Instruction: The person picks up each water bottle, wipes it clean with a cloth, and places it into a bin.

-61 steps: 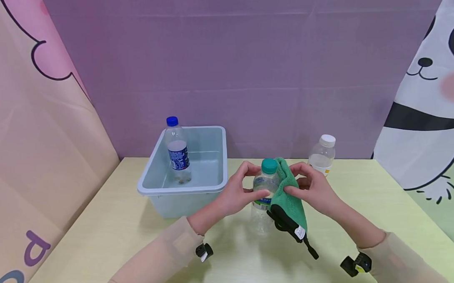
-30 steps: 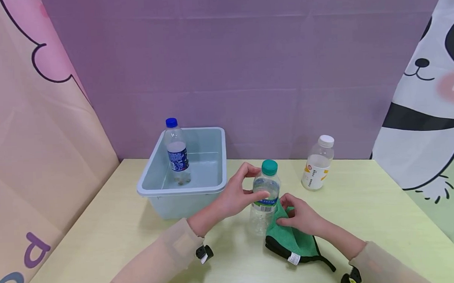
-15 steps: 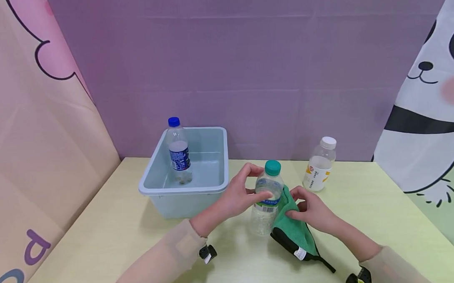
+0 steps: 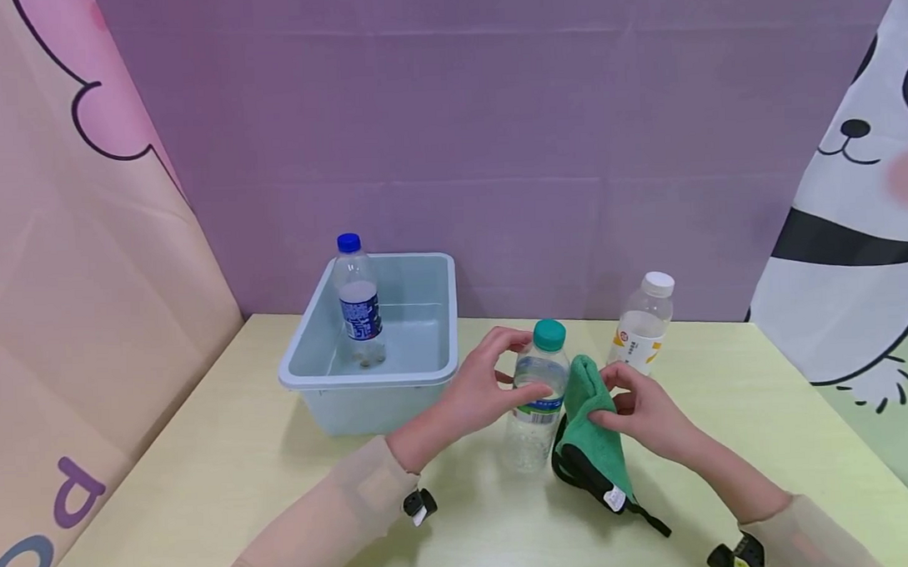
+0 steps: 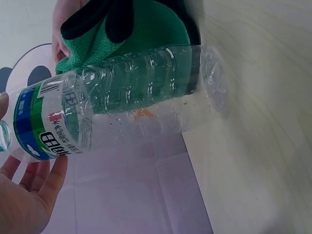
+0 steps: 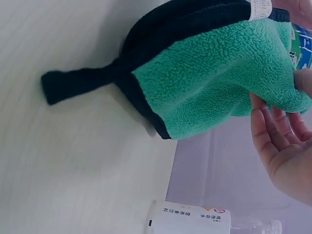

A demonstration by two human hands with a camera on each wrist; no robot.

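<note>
A clear plastic bottle (image 4: 530, 431) with a teal cap and a blue-green label stands upright on the table. My left hand (image 4: 487, 382) holds it around the label, thumb in front and fingers behind; the left wrist view shows small orange marks on its ribbed lower part (image 5: 146, 114). Just right of the bottle, my right hand (image 4: 646, 406) pinches a green towelling cloth (image 4: 598, 445) with black edging and a hanging loop. The cloth is bunched at its top, and its lower part hangs close over the table. In the right wrist view, the thumb lies over the cloth (image 6: 219, 73).
A light blue plastic tub (image 4: 375, 380) stands at the back left, with a blue-capped bottle (image 4: 361, 312) upright inside. Behind my right hand is a white-capped bottle (image 4: 639, 335) with a white and orange label. The pale table (image 4: 228, 492) meets a purple backdrop (image 4: 449, 150).
My right hand has slid the cloth down the bottle's right side, then raised it again and drawn it slightly right. My left hand keeps its hold on the bottle.
</note>
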